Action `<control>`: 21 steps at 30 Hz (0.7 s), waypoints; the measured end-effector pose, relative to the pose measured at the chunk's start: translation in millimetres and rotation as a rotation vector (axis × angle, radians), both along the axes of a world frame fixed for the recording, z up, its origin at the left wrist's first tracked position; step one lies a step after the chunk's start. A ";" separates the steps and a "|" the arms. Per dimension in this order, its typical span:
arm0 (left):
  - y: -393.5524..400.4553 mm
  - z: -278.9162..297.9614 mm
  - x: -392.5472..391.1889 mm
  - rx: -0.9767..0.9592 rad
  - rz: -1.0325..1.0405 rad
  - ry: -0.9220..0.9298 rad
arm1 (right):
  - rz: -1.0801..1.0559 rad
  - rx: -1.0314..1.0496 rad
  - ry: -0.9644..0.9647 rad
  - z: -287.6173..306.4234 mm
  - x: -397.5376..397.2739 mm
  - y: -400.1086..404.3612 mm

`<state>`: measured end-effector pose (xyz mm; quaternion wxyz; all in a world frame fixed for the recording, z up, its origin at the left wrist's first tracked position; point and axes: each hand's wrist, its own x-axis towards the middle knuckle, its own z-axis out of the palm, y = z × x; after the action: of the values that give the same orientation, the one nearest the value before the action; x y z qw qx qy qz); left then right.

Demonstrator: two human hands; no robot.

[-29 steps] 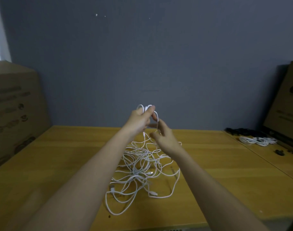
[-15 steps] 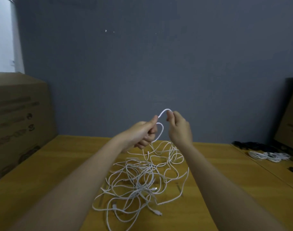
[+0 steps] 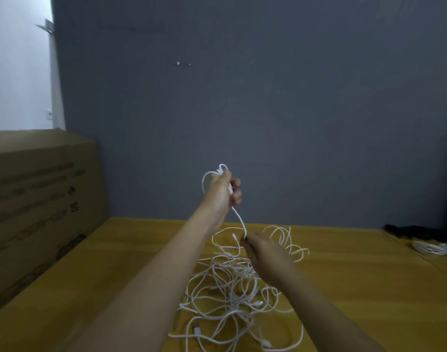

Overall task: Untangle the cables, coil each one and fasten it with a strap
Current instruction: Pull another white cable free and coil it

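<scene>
box print (image 3: 52, 189) blurred; cable tangle (image 3: 230, 301) cut off at bottom edge.

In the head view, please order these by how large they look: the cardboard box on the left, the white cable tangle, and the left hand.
1. cardboard box
2. white cable tangle
3. left hand

White cables (image 3: 232, 295) tangled on table, one strand lifted.

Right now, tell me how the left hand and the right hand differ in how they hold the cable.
The left hand is raised in front of the wall, gripping looped turns of white cable; the right hand sits lower, over the tangle, pinching one strand. The left hand's fingers curl round several turns; the right hand's fingertips pinch one. Both hold the same taut cable.
</scene>
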<state>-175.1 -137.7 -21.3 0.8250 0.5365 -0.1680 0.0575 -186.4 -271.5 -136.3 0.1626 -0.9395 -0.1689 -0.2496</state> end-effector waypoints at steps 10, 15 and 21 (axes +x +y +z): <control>15.0 -50.7 8.5 1.234 0.285 -0.411 | 0.253 -0.030 -0.111 14.1 -19.5 2.4; 38.3 -52.1 14.7 1.454 0.296 -0.385 | 0.128 0.277 -0.111 30.6 -16.7 -34.8; 36.1 -50.3 10.4 1.375 0.113 -0.332 | 0.100 0.588 -0.076 43.6 -11.2 -49.5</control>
<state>-164.7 -101.6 -71.6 0.2587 0.9278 -0.2615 0.0621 -197.5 -321.1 -92.7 0.4335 -0.8325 -0.1415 -0.3146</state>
